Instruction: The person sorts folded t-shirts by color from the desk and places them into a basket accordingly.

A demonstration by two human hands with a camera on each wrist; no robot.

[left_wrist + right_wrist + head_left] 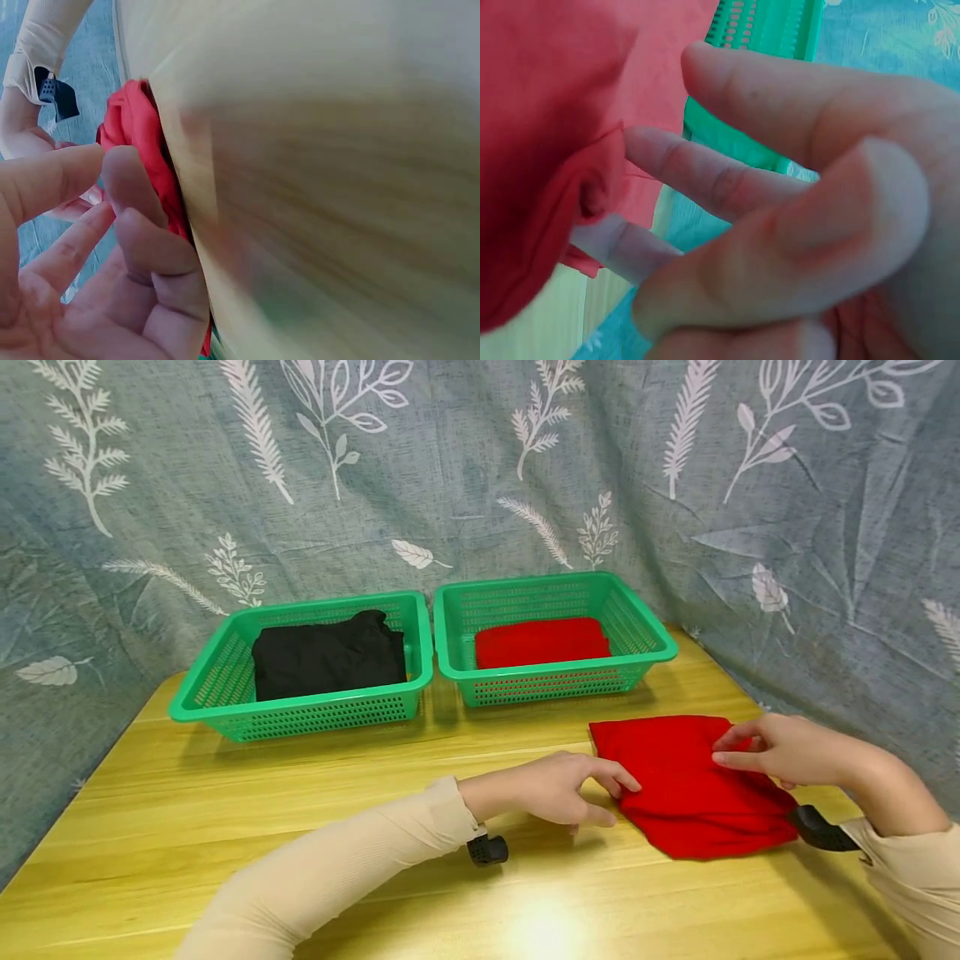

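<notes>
A folded red cloth (682, 777) lies on the table at the right, its near edge layered and slightly rumpled. My left hand (562, 787) is at its left edge, fingers loosely bent and thumb apart; in the left wrist view nothing is pinched between the fingers (139, 195). Over the cloth's right side is my right hand (795, 750), thumb and fingers spread. In the right wrist view, two fingertips (649, 146) of that hand meet the curled edge of the red cloth (547, 150), one partly hidden behind the fold; the thumb stays off it.
Two green plastic baskets stand side by side at the back. The left basket (300, 706) holds folded black cloth (326, 656); the right basket (555, 677) holds folded red cloth (540, 642). A patterned grey-blue curtain (465, 468) hangs behind the wooden table (262, 793).
</notes>
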